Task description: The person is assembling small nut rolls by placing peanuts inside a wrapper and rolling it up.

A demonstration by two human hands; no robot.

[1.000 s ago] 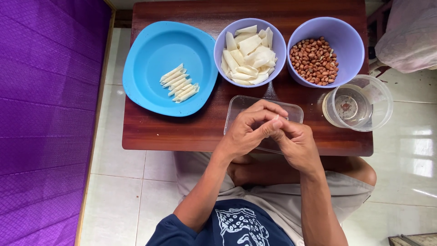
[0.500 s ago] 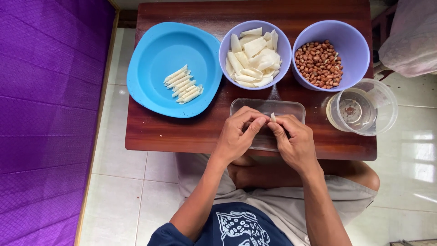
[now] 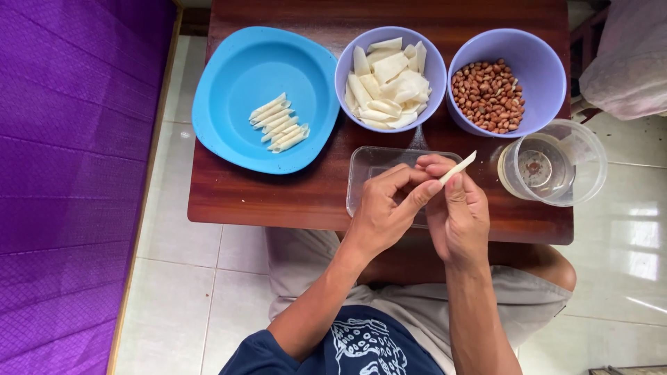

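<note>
step: you're mid-roll, looks like | left hand [image 3: 381, 208] + right hand [image 3: 458, 212] both pinch the thin white roll [image 3: 456, 168] over the clear tray [image 3: 368, 167] | next, I'd guess: tighten it, lay it beside the finished rolls [image 3: 279, 123] on the blue plate [image 3: 229, 76]

Dark wooden table [image 3: 278, 201] under my hands. On it: clear tray [image 3: 368, 167] right beneath them, blue plate [image 3: 236, 97] far to their left, two purple bowls [image 3: 424, 62] [image 3: 542, 62] beyond them, clear round container [image 3: 583, 160] to their right.
</note>
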